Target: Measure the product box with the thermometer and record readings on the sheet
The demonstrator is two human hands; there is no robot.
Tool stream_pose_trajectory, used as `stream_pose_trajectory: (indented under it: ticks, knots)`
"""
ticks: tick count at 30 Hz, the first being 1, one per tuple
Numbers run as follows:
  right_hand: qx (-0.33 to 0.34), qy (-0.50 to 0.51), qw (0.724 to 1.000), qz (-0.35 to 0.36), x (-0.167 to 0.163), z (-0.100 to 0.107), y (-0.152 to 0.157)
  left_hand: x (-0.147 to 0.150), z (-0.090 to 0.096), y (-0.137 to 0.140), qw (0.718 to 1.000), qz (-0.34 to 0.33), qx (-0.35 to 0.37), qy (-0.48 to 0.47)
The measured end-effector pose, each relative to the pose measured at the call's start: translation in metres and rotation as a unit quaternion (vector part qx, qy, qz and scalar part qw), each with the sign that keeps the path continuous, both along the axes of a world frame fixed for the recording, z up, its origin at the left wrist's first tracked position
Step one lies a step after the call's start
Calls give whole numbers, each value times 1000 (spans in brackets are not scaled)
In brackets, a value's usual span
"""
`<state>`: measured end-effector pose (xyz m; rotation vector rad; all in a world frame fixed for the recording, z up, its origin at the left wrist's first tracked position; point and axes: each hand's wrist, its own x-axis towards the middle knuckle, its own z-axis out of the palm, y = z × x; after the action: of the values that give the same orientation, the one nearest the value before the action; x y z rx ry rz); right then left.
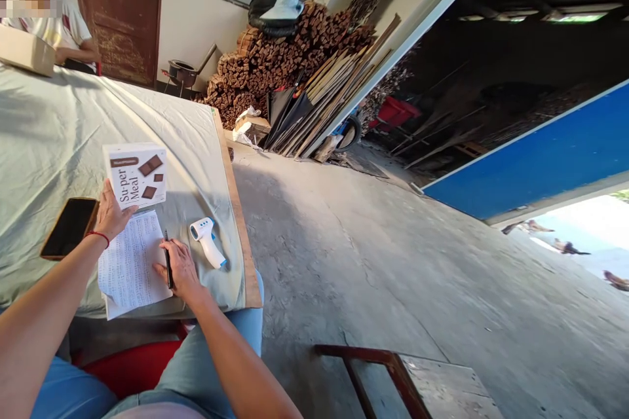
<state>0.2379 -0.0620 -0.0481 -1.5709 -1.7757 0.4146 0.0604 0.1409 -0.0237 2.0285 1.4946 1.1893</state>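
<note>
My left hand (111, 211) is closed on the lower left corner of a white "Su-per Meal" box (128, 173) with brown chocolate pictures. Its thumb lies along the box's near edge, and a red cord circles the wrist. Below the box are sheets of paper (132, 262) covered in handwriting. My right hand (181, 267) rests at the paper's right side with a black pen (169, 265) held between its fingers. A white and blue infrared thermometer (208, 242) lies just right of that hand. Left of my left hand is a dark phone (71, 228) in a brown case.
A pale cloth covers the table (181, 131), whose wooden edge (239, 222) runs along the right. Another person (76, 33) sits at the far left by a cardboard box (27, 49). Stacked firewood (289, 46) lines the wall. A wooden stool (442, 383) stands at the lower right.
</note>
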Motion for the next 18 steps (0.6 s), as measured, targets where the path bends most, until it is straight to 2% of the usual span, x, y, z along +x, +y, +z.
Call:
stream_pose_trajectory:
  ticks: [3,5,7,10,13,16,18]
  knots:
    - [4,-6,1000,-11,0,-1,0,0,-1,-12,998,58,-29,-7]
    - [10,-7,1000,-25,1,0,2,0,1,-26,997,82,15,-5]
    - [12,-6,999,-31,1,1,3,0,2,-43,995,68,78,1]
    - [8,2,999,-35,1,2,4,-2,1,-63,991,55,119,-3]
    - [-1,10,999,-41,1,3,5,-2,-2,-73,994,49,94,12]
    - [2,3,999,-38,1,2,6,2,-4,-77,994,-18,43,95]
    - [12,-7,999,-34,1,1,6,7,-5,-78,987,-20,25,157]
